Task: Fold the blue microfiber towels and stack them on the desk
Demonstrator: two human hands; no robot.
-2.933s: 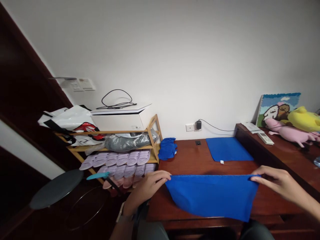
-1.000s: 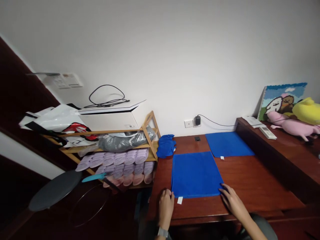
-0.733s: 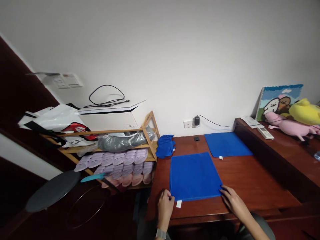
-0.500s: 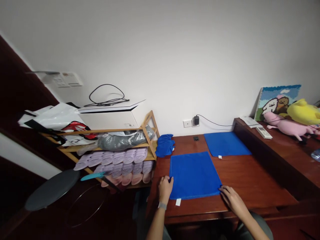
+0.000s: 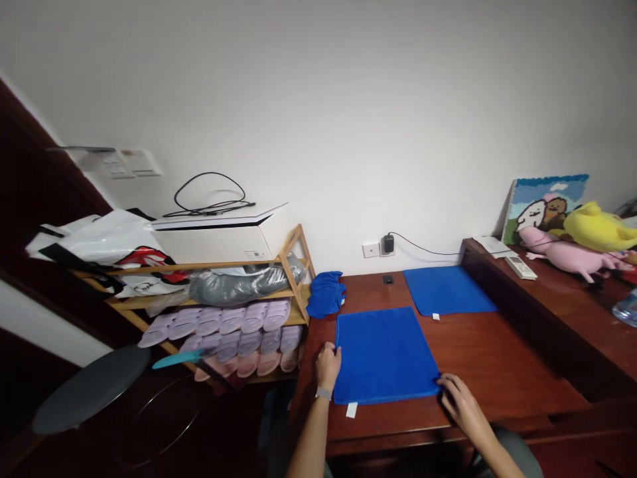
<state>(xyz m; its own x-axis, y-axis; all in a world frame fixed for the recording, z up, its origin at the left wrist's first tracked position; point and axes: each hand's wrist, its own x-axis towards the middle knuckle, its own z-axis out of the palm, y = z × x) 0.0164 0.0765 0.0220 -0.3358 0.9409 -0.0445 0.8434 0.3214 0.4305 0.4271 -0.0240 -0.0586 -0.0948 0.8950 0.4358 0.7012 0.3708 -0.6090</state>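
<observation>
A square blue cloth [image 5: 385, 355] lies spread flat on the brown wooden desk, a white tag [image 5: 352, 409] sticking out at its lower left. My left hand [image 5: 328, 366] is at the cloth's left edge, fingers curled and closed on the border. At the lower right corner, my right hand [image 5: 455, 393] pinches the cloth between thumb and fingertips. Behind and to the right, a second blue cloth [image 5: 445, 290] lies flat with its own small tag. A crumpled blue cloth [image 5: 326, 294] sits at the desk's back left corner.
Left of the desk [image 5: 517, 368] stands a wooden rack [image 5: 298, 279] with several slippers [image 5: 253, 317] and a white box [image 5: 219, 239] on top. A raised ledge on the right holds a remote [image 5: 521, 267], plush toys [image 5: 562, 252] and a picture. A charger [image 5: 389, 243] is plugged into the wall.
My left hand has slid slightly up along the cloth's left edge. My right hand stays at the lower right corner. The view has shifted a little.
</observation>
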